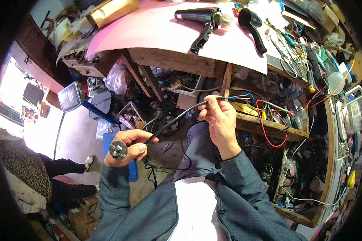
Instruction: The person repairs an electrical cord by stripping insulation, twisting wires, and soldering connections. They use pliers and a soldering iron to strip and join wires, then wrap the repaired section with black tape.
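Note:
A black power cord (177, 118) runs between my hands over my lap. My left hand (126, 150) is closed on it, thumb and fingers pressed together. Against that hand sits a round black plug (118, 150) with metal prongs facing up. Higher and to the right, my right hand (219, 120) pinches the cord near its stripped end between thumb and fingers. A thin blue wire (242, 96) sticks out past those fingertips and bends back at its tip. More of the black cord hangs in loops below my left hand.
Ahead, a pink-covered table (149, 30) bears a black hair dryer (197, 16) and another black part with a handle (251, 30). An open wooden drawer (269, 126) holds tools and a red wire (262, 120). Clutter fills the right side. A person (32, 172) stands at left.

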The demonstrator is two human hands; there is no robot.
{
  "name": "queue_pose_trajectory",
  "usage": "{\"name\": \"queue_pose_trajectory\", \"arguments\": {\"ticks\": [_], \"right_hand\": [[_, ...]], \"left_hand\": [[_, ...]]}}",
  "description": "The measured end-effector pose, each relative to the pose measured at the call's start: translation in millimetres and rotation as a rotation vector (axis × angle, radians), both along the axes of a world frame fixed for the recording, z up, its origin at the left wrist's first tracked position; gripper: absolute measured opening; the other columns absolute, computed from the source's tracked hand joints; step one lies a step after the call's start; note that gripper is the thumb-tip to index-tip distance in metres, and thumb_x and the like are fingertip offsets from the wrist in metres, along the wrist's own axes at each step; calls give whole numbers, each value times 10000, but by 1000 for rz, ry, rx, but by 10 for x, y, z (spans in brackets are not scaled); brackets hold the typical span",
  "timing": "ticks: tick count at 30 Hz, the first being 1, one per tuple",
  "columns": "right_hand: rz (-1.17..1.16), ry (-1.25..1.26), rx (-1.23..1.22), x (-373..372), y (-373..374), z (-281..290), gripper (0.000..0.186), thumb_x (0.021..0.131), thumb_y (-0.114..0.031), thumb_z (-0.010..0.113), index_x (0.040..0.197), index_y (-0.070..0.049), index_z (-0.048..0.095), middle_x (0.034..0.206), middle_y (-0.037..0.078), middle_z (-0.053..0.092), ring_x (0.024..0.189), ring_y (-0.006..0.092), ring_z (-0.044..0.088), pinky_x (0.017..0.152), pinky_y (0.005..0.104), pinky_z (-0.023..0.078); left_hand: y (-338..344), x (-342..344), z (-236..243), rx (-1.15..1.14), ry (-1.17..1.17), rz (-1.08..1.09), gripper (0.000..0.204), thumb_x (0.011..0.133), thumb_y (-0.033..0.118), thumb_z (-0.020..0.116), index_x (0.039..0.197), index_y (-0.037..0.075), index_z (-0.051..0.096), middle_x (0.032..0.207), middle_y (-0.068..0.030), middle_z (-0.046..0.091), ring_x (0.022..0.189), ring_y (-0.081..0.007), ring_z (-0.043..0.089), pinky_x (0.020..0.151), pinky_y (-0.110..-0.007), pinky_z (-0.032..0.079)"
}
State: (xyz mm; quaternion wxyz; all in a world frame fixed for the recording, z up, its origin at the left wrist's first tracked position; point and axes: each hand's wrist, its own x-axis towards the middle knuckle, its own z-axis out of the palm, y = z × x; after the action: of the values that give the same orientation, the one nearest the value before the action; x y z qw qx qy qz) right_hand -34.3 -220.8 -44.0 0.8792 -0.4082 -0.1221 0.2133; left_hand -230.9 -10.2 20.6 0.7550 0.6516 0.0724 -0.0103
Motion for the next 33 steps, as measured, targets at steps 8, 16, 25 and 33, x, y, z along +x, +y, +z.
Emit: {"name": "queue_pose_trajectory", "arguments": {"ticks": [8, 16, 25, 33], "right_hand": [[88, 59, 95, -30, 9, 13, 233, 1021, -219, 583, 1053, 7, 630, 885, 137, 714, 723, 193, 720, 637, 297, 591], [191, 2, 75, -180, 102, 82, 220, 1031, -196, 559, 1076, 9, 624, 941, 175, 707, 754, 200, 713, 662, 310, 584], [208, 30, 78, -407, 211, 52, 239, 1024, -206, 575, 1090, 17, 634, 945, 164, 712, 748, 192, 710, 671, 315, 582], [251, 135, 114, -425, 244, -22, 231, 1029, -186, 562, 1107, 22, 622, 932, 154, 712, 758, 197, 720, 688, 310, 593]], "left_hand": [[149, -75, -137, -40, 0, -50, 326, 867, 59, 620, 1147, -108, 633, 943, -164, 697, 615, -121, 587, 554, -261, 475], [-127, 188, 157, 176, 181, -63, 282, 889, 201, 651, 1059, -20, 695, 758, -60, 690, 617, -89, 602, 526, -219, 414], [-335, 466, 47, 15, 127, 167, 203, 907, 184, 680, 829, -2, 653, 747, -61, 644, 539, -94, 532, 468, -221, 394], [-334, 468, -4, -81, 103, 154, 118, 912, 98, 616, 875, -14, 610, 790, -89, 632, 567, -92, 523, 500, -208, 397]]}}
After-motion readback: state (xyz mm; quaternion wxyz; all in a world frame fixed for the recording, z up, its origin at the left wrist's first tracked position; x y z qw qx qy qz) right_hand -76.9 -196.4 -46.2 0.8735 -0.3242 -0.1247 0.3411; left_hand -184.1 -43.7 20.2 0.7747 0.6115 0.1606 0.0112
